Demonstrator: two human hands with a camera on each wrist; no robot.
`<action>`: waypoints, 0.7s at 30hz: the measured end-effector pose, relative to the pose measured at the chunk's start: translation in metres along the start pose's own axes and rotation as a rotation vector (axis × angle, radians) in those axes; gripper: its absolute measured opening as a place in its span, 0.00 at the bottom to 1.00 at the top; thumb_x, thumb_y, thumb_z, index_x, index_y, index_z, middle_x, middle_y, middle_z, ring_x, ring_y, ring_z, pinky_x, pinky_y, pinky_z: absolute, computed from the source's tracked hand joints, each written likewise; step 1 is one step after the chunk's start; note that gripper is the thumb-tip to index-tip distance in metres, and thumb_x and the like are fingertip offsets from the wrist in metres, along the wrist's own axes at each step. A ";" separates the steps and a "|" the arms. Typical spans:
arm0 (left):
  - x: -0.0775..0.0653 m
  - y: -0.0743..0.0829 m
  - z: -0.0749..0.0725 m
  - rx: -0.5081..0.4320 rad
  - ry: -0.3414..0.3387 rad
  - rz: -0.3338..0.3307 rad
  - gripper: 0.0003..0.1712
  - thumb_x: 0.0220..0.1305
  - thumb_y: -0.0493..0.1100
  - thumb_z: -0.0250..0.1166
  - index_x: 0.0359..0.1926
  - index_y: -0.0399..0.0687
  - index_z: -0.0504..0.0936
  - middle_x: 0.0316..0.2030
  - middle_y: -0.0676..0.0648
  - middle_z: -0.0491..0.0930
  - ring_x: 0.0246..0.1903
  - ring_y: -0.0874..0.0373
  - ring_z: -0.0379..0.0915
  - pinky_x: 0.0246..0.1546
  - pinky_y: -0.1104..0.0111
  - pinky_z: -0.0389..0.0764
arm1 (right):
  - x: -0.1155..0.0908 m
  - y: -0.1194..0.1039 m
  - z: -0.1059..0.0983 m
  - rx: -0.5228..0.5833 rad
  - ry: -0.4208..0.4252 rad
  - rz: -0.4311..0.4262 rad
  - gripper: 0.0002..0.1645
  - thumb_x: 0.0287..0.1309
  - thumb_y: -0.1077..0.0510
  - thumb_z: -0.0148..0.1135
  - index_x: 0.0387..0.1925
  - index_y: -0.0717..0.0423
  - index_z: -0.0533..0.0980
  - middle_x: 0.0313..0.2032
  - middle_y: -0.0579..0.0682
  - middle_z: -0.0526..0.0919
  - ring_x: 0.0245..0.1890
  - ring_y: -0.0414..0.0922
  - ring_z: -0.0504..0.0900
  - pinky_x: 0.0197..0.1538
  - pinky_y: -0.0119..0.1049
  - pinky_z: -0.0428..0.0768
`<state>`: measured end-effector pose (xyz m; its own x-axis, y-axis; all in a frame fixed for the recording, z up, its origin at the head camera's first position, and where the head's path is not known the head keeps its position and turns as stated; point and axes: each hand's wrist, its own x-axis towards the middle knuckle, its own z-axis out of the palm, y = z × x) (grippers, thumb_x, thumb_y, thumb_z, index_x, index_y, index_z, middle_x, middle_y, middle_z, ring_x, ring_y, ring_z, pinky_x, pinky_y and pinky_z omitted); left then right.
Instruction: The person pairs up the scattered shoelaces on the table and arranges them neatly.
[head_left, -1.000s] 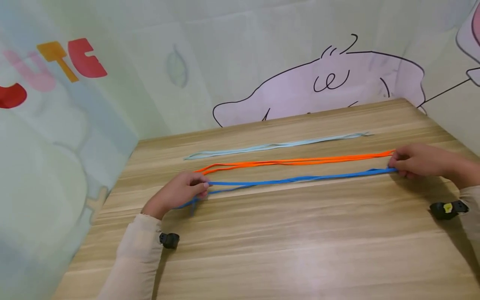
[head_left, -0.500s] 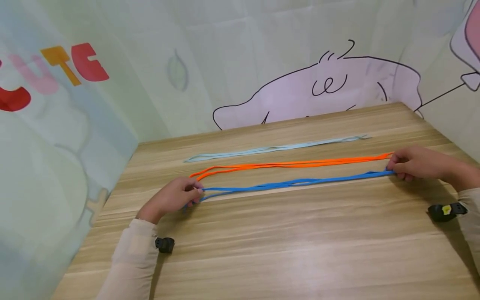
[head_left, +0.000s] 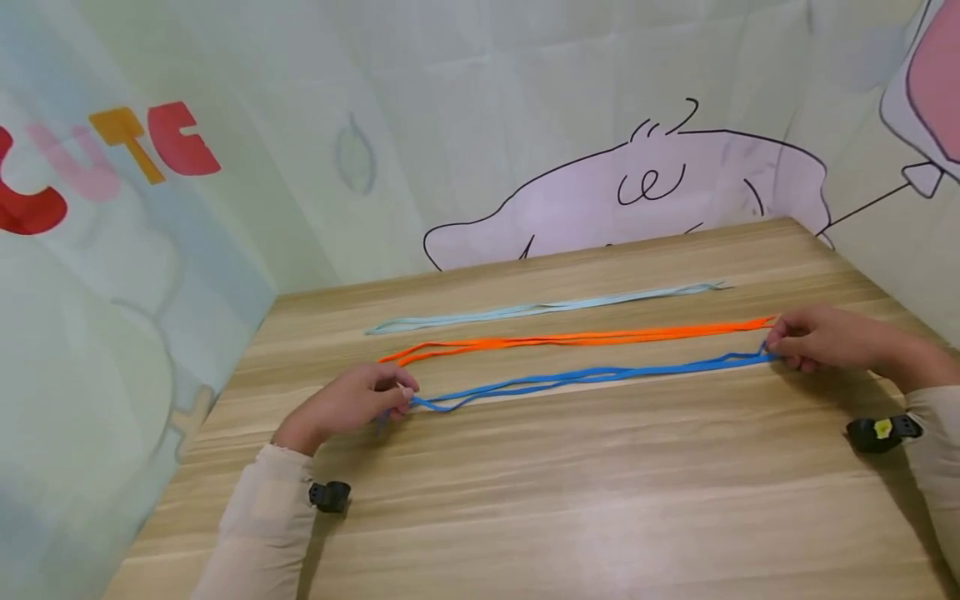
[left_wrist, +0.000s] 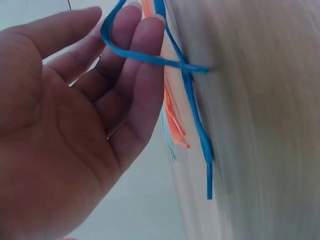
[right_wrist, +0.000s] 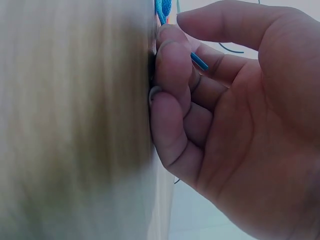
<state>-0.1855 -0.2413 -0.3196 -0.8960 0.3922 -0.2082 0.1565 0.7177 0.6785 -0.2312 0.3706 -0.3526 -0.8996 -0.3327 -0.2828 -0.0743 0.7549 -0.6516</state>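
A doubled blue shoelace (head_left: 570, 377) runs across the wooden table between the two hands. My left hand (head_left: 352, 406) is at its left end, fingers loosely bent and thumb apart from them. In the left wrist view one strand of the blue shoelace (left_wrist: 140, 56) drapes over those fingers, and another strand with a tipped end hangs beside them. At the opposite end my right hand (head_left: 836, 337) pinches a strand near its tip. Its tipped end (right_wrist: 199, 61) pokes out between the fingers in the right wrist view.
Behind the blue lace lies a doubled orange shoelace (head_left: 577, 338), its left end partly hidden by the left hand. A pale blue shoelace (head_left: 555, 307) lies farther back, roughly parallel. A printed cloth backdrop (head_left: 480, 100) stands behind the wooden table (head_left: 562, 492).
The blue lace was straight at the left hand and now sags in a curve there. The left fingers have loosened. A strand now rises to the right fingertips. The head view has tilted slightly.
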 end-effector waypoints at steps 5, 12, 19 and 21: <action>0.001 -0.004 0.002 0.015 -0.004 -0.010 0.09 0.75 0.39 0.57 0.46 0.40 0.80 0.31 0.47 0.80 0.34 0.53 0.77 0.43 0.60 0.74 | 0.000 0.002 0.000 0.004 -0.002 0.008 0.10 0.72 0.58 0.55 0.43 0.63 0.74 0.28 0.49 0.74 0.26 0.43 0.74 0.28 0.34 0.74; -0.001 -0.009 0.005 -0.030 0.008 -0.034 0.09 0.75 0.41 0.58 0.43 0.38 0.80 0.32 0.45 0.78 0.33 0.52 0.76 0.38 0.61 0.75 | 0.004 0.001 0.001 -0.001 -0.008 0.020 0.11 0.72 0.57 0.56 0.44 0.63 0.74 0.27 0.48 0.74 0.25 0.43 0.74 0.28 0.34 0.74; -0.004 -0.008 0.003 0.003 0.045 -0.049 0.11 0.74 0.44 0.58 0.43 0.40 0.80 0.29 0.46 0.77 0.32 0.53 0.72 0.32 0.64 0.70 | 0.004 0.000 0.000 -0.024 -0.029 0.040 0.13 0.73 0.55 0.55 0.44 0.63 0.74 0.27 0.48 0.74 0.26 0.44 0.74 0.29 0.34 0.74; -0.003 -0.007 0.002 0.010 0.047 -0.056 0.11 0.74 0.44 0.59 0.45 0.41 0.80 0.30 0.46 0.77 0.32 0.53 0.73 0.33 0.63 0.71 | 0.004 0.000 0.000 -0.031 -0.028 0.045 0.14 0.74 0.54 0.55 0.44 0.63 0.73 0.28 0.48 0.74 0.27 0.44 0.74 0.29 0.34 0.74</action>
<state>-0.1831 -0.2465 -0.3252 -0.9221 0.3236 -0.2120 0.1092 0.7434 0.6599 -0.2343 0.3692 -0.3541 -0.8899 -0.3133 -0.3315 -0.0473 0.7862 -0.6161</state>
